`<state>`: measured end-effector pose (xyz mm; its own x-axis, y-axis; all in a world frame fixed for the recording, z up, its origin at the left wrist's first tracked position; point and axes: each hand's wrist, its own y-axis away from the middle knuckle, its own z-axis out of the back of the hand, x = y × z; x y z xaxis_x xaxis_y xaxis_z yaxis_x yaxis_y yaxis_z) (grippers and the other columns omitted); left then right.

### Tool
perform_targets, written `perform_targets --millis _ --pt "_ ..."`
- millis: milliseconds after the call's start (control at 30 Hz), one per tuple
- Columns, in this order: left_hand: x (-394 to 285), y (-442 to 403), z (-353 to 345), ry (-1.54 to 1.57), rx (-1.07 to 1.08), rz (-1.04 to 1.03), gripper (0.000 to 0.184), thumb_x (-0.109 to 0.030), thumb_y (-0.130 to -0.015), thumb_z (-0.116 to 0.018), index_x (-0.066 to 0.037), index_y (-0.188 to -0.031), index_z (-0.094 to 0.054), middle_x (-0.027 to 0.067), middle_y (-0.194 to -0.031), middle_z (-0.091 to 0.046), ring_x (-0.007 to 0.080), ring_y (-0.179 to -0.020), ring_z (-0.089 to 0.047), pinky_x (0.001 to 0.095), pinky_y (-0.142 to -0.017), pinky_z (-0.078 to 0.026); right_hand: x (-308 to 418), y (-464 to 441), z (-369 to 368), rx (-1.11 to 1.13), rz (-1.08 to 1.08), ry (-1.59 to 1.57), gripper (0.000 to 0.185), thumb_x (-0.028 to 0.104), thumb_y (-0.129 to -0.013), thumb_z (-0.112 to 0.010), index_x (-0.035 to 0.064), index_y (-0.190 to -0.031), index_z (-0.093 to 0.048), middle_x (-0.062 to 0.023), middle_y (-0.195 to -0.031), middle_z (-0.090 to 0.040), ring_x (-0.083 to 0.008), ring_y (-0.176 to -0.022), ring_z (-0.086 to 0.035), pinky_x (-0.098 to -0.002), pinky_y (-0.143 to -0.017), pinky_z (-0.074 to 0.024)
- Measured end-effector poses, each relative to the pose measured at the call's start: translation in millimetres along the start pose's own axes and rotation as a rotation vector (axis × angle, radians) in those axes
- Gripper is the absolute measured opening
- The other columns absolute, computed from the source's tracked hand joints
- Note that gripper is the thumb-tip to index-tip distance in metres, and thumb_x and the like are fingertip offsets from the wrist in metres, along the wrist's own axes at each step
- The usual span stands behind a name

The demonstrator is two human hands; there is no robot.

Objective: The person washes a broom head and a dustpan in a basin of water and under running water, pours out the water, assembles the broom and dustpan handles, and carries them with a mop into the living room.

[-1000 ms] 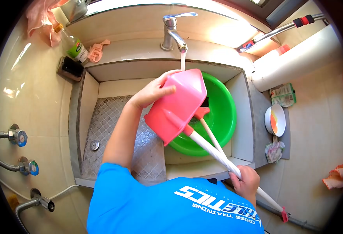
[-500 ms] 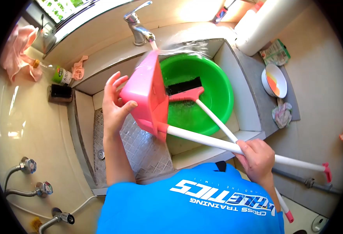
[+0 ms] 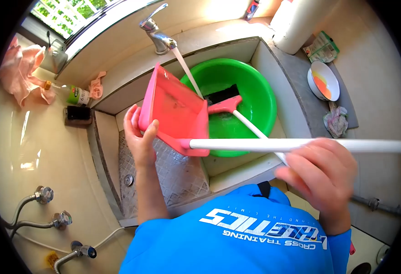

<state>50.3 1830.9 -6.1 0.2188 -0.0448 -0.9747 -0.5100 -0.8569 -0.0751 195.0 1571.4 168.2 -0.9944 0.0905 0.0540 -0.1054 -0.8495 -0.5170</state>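
Note:
A pink dustpan with a long white handle is held over the sink, its open side turned toward the green basin. My left hand grips the pan's back edge, thumb in front and fingers behind. Around the white handle closes my right hand, slightly blurred. A pink broom with black bristles rests in the green basin; its white stick slants down behind the dustpan handle to my right fingers, and I cannot tell whether they hold it too. Water runs from the tap into the basin.
The sink's textured floor shows a drain at left. A bottle, a brush and pink cloths lie on the left. A bowl, a crumpled cloth and a white pipe stand on the right.
The dustpan has turned so its inside shows more, and its handle has swung up to level with my right hand. Water that splashed off the pan now falls straight into the basin.

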Motion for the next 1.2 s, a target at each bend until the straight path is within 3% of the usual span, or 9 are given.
perform_targets --millis 200,300,467,533,633,867,933,1100,1200 --pt "27 13 -6 0.158 -0.195 -0.071 0.062 -0.007 -0.077 -0.059 -0.002 -0.129 -0.027 0.0198 -0.129 -0.032 0.0222 -0.115 -0.04 0.0342 -0.097 -0.034 -17 45 -2 -0.236 -0.275 -0.112 0.022 0.015 -0.078 -0.066 0.0054 -0.073 -0.048 -0.0041 -0.06 -0.043 -0.0178 -0.051 -0.045 -0.0253 -0.044 -0.0351" --pt "35 17 -4 0.219 -0.246 -0.088 0.065 -0.01 -0.076 -0.06 -0.001 -0.129 -0.024 0.0206 -0.128 -0.032 0.0244 -0.117 -0.038 0.0359 -0.099 -0.031 -28 52 -41 -0.227 -0.906 -0.743 0.054 0.025 -0.073 -0.072 0.0004 -0.112 -0.044 -0.0091 -0.103 -0.052 -0.0182 -0.091 -0.054 -0.0275 -0.075 -0.0438" --pt "51 29 -23 0.294 -0.292 -0.12 0.067 -0.012 -0.074 -0.059 -0.002 -0.129 -0.023 0.0199 -0.126 -0.034 0.0262 -0.117 -0.037 0.0374 -0.101 -0.03 -20 0 -62 -0.194 -0.772 -1.09 0.093 0.056 -0.067 -0.068 0.0014 -0.131 -0.03 -0.0158 -0.126 -0.045 -0.0231 -0.116 -0.044 -0.0359 -0.096 -0.0316" --pt "66 33 -37 0.323 -0.287 -0.177 0.071 -0.008 -0.071 -0.061 -0.001 -0.13 -0.023 0.017 -0.126 -0.034 0.0227 -0.116 -0.037 0.0353 -0.101 -0.028 -30 -6 -73 -0.122 -0.537 -1.412 0.043 0.046 -0.084 -0.053 0.0045 -0.094 -0.049 -0.0092 -0.082 -0.054 -0.0195 -0.088 -0.053 -0.0378 -0.089 -0.0378" --pt "81 36 -53 0.341 -0.284 -0.161 0.071 -0.011 -0.072 -0.062 -0.001 -0.13 -0.023 0.0162 -0.126 -0.034 0.0227 -0.117 -0.035 0.0354 -0.102 -0.026 -22 -29 -81 -0.405 -0.665 -1.622 0.038 0.03 -0.094 -0.037 0.0128 -0.062 -0.028 0.0013 -0.05 -0.031 -0.0101 -0.047 -0.031 -0.0319 -0.065 -0.0413" --pt "73 25 -43 -0.453 -0.282 -0.13 0.056 -0.01 -0.07 -0.063 0.0 -0.12 -0.039 0.0166 -0.119 -0.041 0.0278 -0.112 -0.04 0.0376 -0.097 -0.032 -30 -36 -115 -0.249 -0.446 -1.567 0.031 0.017 -0.09 -0.036 0.0106 -0.061 -0.029 0.0013 -0.044 -0.028 -0.0095 -0.038 -0.028 -0.0309 -0.049 -0.0389" --pt "49 7 -40 -0.782 -0.201 -0.52 0.045 -0.005 -0.068 -0.062 0.0 -0.11 -0.047 0.018 -0.11 -0.046 0.0313 -0.107 -0.044 0.0376 -0.093 -0.037 -36 -37 -120 -0.229 -0.4 -1.577 0.031 0.016 -0.089 -0.035 0.0103 -0.06 -0.028 0.0007 -0.044 -0.028 -0.0098 -0.038 -0.028 -0.031 -0.047 -0.039" --pt "61 -49 -66 -0.961 0.349 -0.478 0.025 -0.006 -0.074 -0.056 -0.001 -0.098 -0.055 0.0124 -0.103 -0.055 0.0258 -0.098 -0.053 0.0356 -0.084 -0.042 -44 -44 -125 -0.219 -0.429 -1.601 0.031 0.014 -0.088 -0.036 0.0097 -0.059 -0.028 -0.0001 -0.044 -0.029 -0.0103 -0.037 -0.028 -0.0309 -0.046 -0.0393" --pt "66 -66 -100 -1.592 0.96 0.314 0.026 -0.009 -0.075 -0.056 -0.004 -0.101 -0.056 0.0144 -0.105 -0.057 0.0263 -0.099 -0.054 0.0338 -0.083 -0.043 -47 -44 -123 -0.188 -0.408 -1.615 0.03 0.013 -0.087 -0.036 0.0092 -0.058 -0.029 -0.0004 -0.044 -0.03 -0.0106 -0.037 -0.029 -0.0304 -0.044 -0.0385"
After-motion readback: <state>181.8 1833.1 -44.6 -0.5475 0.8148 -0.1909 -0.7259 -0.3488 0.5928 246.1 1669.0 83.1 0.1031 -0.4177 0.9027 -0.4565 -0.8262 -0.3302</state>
